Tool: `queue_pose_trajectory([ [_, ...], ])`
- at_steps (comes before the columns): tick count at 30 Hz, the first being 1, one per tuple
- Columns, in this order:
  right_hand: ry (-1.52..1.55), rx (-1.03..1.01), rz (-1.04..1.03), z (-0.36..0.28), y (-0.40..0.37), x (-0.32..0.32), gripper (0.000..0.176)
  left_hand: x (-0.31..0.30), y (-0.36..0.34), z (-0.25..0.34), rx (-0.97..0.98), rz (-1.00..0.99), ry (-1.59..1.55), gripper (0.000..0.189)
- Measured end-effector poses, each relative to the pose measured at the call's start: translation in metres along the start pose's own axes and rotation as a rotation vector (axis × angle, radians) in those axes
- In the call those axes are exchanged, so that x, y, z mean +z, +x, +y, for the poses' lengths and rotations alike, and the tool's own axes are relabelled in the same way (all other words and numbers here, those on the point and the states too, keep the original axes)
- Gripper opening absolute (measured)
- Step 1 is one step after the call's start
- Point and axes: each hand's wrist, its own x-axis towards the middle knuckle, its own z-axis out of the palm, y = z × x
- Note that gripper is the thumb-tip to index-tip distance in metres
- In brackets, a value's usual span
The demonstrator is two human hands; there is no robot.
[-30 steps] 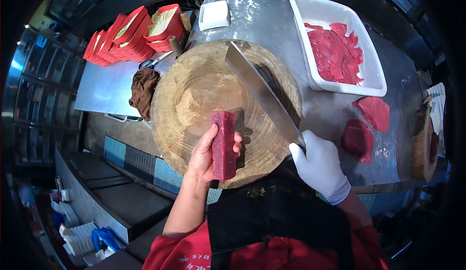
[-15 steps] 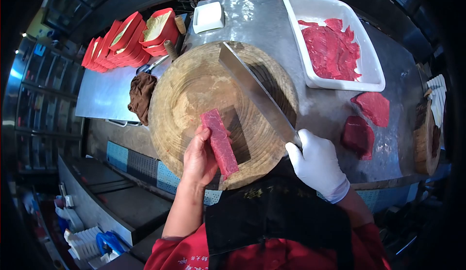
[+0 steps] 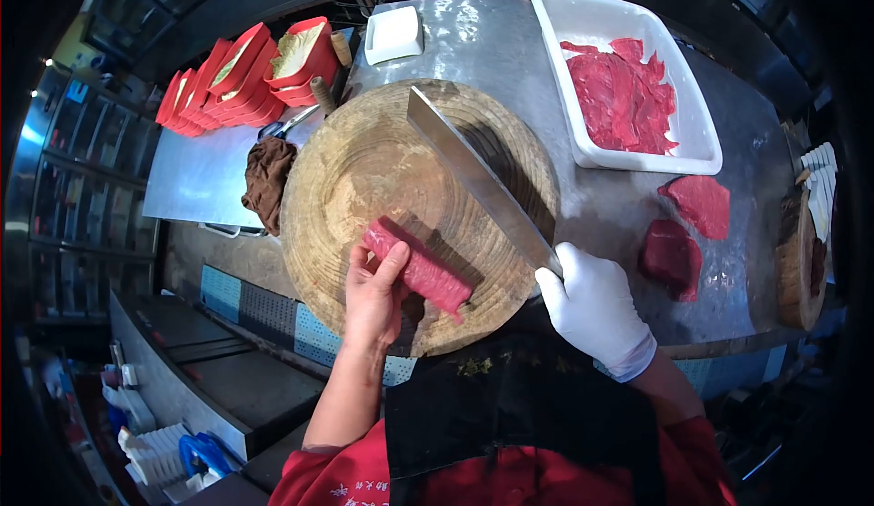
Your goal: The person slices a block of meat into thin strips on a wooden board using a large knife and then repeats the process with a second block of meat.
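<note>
A long red piece of meat (image 3: 430, 274) is held at its left part by my bare left hand (image 3: 371, 297), thumb on top, over the lower part of the round wooden chopping block (image 3: 364, 169). My right hand (image 3: 594, 308), in a white glove, is closed round the handle end of a large cleaver (image 3: 482, 178). The blade slants up and left over the right side of the block and is apart from the meat. Whether the meat touches the wood I cannot tell.
A white tub (image 3: 706, 133) of sliced meat stands at the back right, with two meat pieces (image 3: 671, 258) below it. Red containers (image 3: 241, 65), a small white dish (image 3: 393, 33), scissors (image 3: 296, 122) and a brown cloth (image 3: 267, 178) lie around the block's left and back.
My left hand has turned the meat, so its near end points further right and a broader face shows. My thumb now lies across the meat. The cleaver has barely moved.
</note>
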Motion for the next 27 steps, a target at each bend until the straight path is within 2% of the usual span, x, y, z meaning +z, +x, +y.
queue_pose_trajectory([
  [1, -0.005, -0.017, -0.007, 0.0, 0.0, 0.0, 0.02, 0.0, 0.0, -0.003, 0.001, 0.003, -0.004, 0.028],
  [3, -0.019, -0.052, -0.033, 0.003, 0.004, -0.001, 0.019, -0.004, 0.003, -0.013, 0.098, 0.072, 0.241, 0.038],
  [4, -0.03, -0.083, -0.056, 0.004, 0.007, -0.002, 0.019, -0.009, 0.005, -0.016, 0.099, 0.072, 0.236, 0.038],
  [7, -0.072, -0.11, -0.125, -0.004, 0.015, -0.012, 0.02, -0.01, -0.003, -0.013, 0.607, 0.269, 1.059, 0.059],
  [8, -0.078, -0.11, -0.125, -0.004, 0.014, -0.013, 0.02, -0.013, -0.003, -0.013, 0.607, 0.269, 1.052, 0.059],
  [10, -0.138, -0.207, -0.186, -0.003, 0.009, -0.014, 0.018, -0.023, -0.004, -0.011, 0.875, 0.233, 1.185, 0.05],
  [11, -0.141, -0.203, -0.191, -0.005, 0.006, -0.015, 0.018, -0.023, -0.007, -0.008, 0.951, 0.192, 1.223, 0.038],
  [12, -0.127, -0.217, -0.198, -0.01, 0.002, -0.02, 0.018, -0.025, -0.006, -0.009, 0.948, 0.19, 1.219, 0.038],
  [14, -0.116, -0.228, -0.204, -0.012, -0.002, -0.023, 0.018, -0.028, -0.002, -0.012, 1.141, 0.003, 1.242, 0.034],
  [19, -0.123, -0.359, -0.215, -0.009, -0.006, -0.03, 0.018, -0.02, 0.003, -0.018, 1.072, 0.038, 1.219, 0.031],
  [21, -0.149, -0.354, -0.236, -0.012, -0.005, -0.036, 0.017, -0.019, 0.006, -0.021, 0.992, 0.138, 1.172, 0.03],
  [24, -0.205, -0.329, -0.296, -0.017, -0.004, -0.044, 0.015, -0.019, 0.01, -0.025, 0.883, 0.173, 1.047, 0.032],
  [27, -0.266, -0.284, -0.381, -0.021, -0.004, -0.049, 0.015, -0.015, 0.01, -0.027, 0.88, 0.206, 1.058, 0.033],
])
